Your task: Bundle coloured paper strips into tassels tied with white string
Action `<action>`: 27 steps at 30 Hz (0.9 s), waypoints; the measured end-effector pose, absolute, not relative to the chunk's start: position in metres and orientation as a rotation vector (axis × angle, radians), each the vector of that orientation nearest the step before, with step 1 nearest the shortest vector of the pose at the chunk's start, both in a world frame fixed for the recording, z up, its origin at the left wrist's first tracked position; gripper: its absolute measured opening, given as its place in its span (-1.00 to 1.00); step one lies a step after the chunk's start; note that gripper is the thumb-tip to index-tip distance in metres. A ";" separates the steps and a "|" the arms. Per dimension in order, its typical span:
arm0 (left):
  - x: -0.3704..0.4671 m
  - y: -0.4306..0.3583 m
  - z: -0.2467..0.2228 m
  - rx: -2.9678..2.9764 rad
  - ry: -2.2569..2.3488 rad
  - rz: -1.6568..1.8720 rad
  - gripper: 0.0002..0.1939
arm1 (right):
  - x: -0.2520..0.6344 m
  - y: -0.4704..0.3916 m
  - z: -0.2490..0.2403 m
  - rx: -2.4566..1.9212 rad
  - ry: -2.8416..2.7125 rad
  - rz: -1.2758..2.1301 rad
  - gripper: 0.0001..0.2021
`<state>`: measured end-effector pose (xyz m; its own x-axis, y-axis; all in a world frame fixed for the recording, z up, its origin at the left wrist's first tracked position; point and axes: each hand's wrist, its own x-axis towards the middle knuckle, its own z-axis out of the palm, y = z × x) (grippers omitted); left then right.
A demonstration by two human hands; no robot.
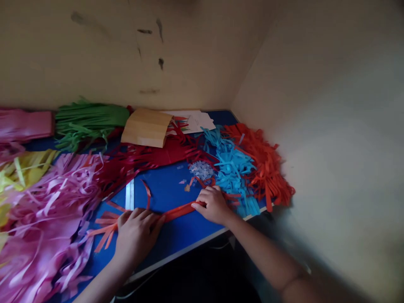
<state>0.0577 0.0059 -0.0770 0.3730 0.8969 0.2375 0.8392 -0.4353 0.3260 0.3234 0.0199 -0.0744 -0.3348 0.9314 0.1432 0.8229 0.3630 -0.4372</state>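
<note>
A strip of orange fringed paper (179, 211) stretches between my hands just above or on the blue tabletop (164, 185), narrow and folded or rolled along its middle. My left hand (137, 229) is closed over its left part, and loose orange fringes fan out beyond the wrist side. With thumb and fingers pinched, my right hand (213, 205) grips the other end; some fringes show behind it. A thin orange-red scrap (147, 193) lies near my left fingers. Close by is a metal ruler (130, 194), its lower end hidden behind my left hand.
Pink fringed paper (41, 210) and yellow fringed paper (28, 170) cover the left. Green (91, 120) and red bundles (164, 153), with a brown paper piece (147, 126), lie behind. Blue (235, 162) and orange fringes (265, 164) pile rightward, beside a shredded grey clump (201, 169). Walls bound the table.
</note>
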 end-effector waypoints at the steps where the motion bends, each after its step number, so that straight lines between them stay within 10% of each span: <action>1: 0.059 0.007 -0.076 2.473 1.589 0.538 -0.54 | 0.322 0.020 -0.075 -1.551 -2.264 0.389 -0.75; 27: 0.080 0.006 -0.055 2.949 1.301 0.484 -0.84 | 0.303 0.020 -0.072 -1.041 -2.627 -0.124 -0.74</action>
